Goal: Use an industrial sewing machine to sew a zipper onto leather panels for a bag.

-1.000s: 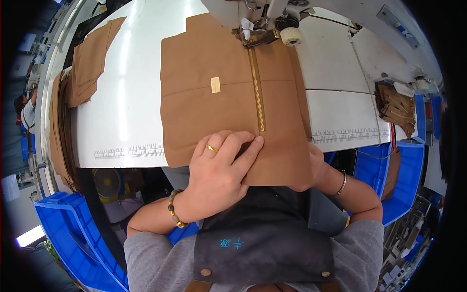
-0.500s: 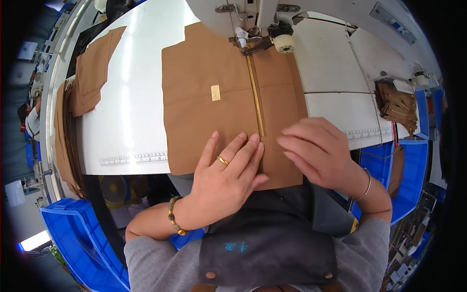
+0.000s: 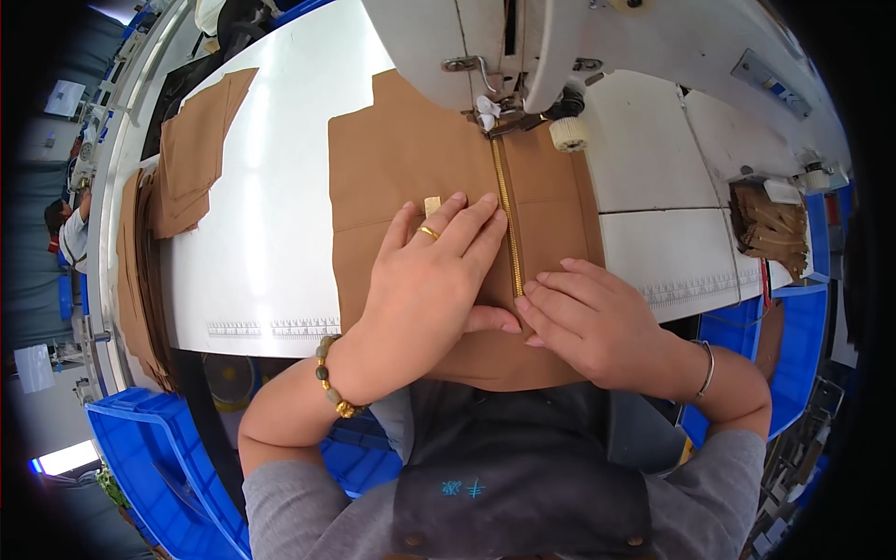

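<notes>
Brown fabric panel [image 3: 411, 149] lies around brass zipper [image 3: 512, 243], sewing machine [image 3: 476, 56] at zipper's far end. Left hand [image 3: 425, 280] palm-down, left of zipper, fingers outstretched, unclenched; right hand [image 3: 593, 322] slants to near end, fingers apparently pinching nothing.

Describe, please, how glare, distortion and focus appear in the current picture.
Head view: pale glare streaks the glossy white tabletop left of the flat brown fabric panel; head view: the bright white rectangular light at lower left looks washed out; head view: fisheye distortion bows the long pale rail at left; head view: the gold-coloured metal zipper looks fairly sharp.
</notes>
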Tool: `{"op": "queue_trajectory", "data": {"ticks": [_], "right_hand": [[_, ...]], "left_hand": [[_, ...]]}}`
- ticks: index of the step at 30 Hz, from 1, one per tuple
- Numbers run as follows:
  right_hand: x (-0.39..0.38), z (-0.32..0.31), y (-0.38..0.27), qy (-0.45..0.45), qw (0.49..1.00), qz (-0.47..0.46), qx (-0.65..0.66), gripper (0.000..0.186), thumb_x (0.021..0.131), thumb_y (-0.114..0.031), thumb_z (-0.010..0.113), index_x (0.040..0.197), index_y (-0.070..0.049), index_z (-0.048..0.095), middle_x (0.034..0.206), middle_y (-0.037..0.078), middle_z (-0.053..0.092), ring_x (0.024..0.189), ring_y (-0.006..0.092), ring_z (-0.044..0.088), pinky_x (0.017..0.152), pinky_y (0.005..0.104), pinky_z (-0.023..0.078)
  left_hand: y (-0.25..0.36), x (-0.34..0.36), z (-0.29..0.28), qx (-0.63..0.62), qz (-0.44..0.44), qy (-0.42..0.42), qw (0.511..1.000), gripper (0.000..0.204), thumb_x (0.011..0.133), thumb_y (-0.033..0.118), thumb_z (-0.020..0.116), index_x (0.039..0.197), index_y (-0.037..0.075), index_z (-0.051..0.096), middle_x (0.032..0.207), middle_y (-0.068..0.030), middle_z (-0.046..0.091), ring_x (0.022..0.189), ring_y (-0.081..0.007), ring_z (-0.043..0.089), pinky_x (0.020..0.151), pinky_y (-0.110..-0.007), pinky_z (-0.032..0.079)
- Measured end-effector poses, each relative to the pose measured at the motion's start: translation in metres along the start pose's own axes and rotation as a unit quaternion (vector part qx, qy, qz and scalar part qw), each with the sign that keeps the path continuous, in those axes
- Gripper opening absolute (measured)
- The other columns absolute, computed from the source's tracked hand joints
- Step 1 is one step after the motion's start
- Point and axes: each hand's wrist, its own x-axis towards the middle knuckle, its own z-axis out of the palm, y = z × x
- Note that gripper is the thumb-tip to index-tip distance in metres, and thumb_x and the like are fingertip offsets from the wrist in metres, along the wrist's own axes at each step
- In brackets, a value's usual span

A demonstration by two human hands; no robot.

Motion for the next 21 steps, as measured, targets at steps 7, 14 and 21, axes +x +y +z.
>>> {"op": "queue_trajectory", "data": {"ticks": [7,14,21], "right_hand": [[0.007,-0.001,0.009,-0.005,1.0,0.024,0.017,0.039,0.084,-0.018,0.077,0.112,0.006,0.07,0.116,0.015,0.07,0.112,0.0309,0.065,0.102,0.0477,0.053],[0.021,0.003,0.029,0.02,1.0,0.011,0.007,0.04,0.08,-0.018,0.079,0.11,0.006,0.067,0.11,0.013,0.067,0.102,0.0305,0.063,0.095,0.0445,0.054],[0.031,0.004,0.043,0.03,0.999,0.019,0.02,0.033,0.081,-0.018,0.079,0.105,0.001,0.065,0.1,0.009,0.062,0.093,0.0278,0.06,0.083,0.0398,0.054]], "left_hand": [[-0.01,0.014,0.002,0.022,-0.003,0.0,1.0,0.095,0.063,0.059,0.084,0.139,0.007,0.064,0.146,-0.0052,0.062,0.138,-0.0296,0.055,0.116,-0.06,0.04],[-0.025,0.034,0.002,0.029,-0.011,0.01,0.999,0.095,0.06,0.059,0.085,0.138,0.007,0.065,0.143,-0.0036,0.062,0.134,-0.0304,0.057,0.114,-0.064,0.04],[-0.033,0.047,0.001,0.03,-0.006,0.037,0.999,0.088,0.064,0.052,0.086,0.137,0.006,0.066,0.132,-0.006,0.064,0.127,-0.0285,0.06,0.113,-0.064,0.041]]}}
